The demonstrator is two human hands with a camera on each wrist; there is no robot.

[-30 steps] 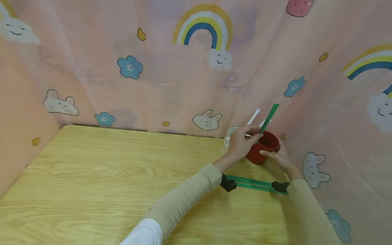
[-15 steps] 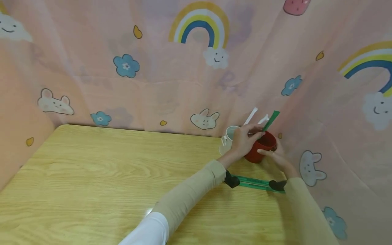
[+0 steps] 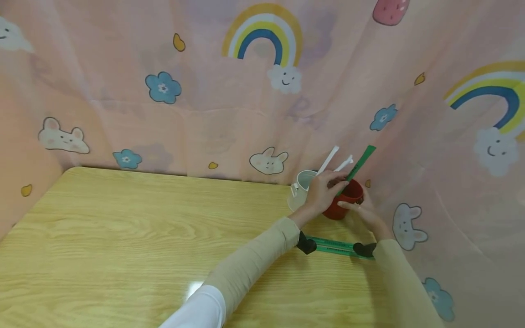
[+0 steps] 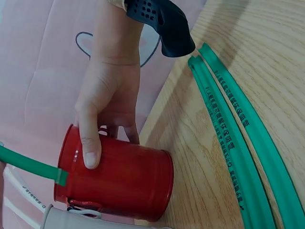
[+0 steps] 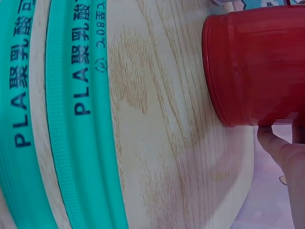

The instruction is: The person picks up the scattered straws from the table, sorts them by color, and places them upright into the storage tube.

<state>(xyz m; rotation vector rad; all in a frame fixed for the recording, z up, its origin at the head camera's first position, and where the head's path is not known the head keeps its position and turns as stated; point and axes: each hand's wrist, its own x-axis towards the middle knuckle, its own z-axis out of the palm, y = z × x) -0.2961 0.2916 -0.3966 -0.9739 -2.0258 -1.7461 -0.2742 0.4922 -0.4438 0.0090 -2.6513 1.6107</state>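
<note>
My left hand [image 3: 321, 191] pinches a green paper-wrapped straw [image 3: 361, 162], tilted with its top leaning right. In the left wrist view, the straw's lower end overlaps the outer wall of a red metal pail [image 4: 124, 179] close to its rim. My right hand [image 3: 367, 214] grips that pail from the right side, thumb [image 4: 90, 152] along its wall and the other fingers mostly hidden behind. A white pail [image 3: 298, 200] stands just left of the red one, with white paper-wrapped straws [image 3: 328, 159] rising behind my left hand.
More green wrapped straws [image 3: 334, 246] lie side by side on the wooden table [image 3: 143, 237], in front of the pails. Black wrist camera mounts [image 3: 306, 243] overlap their ends in the head view. A patterned pink curtain [image 3: 205, 132] hangs close behind and to the right.
The green straw has come down toward the red pail and tilts more to the right. The head view has shifted slightly right; my right hand keeps its hold on the red pail.
</note>
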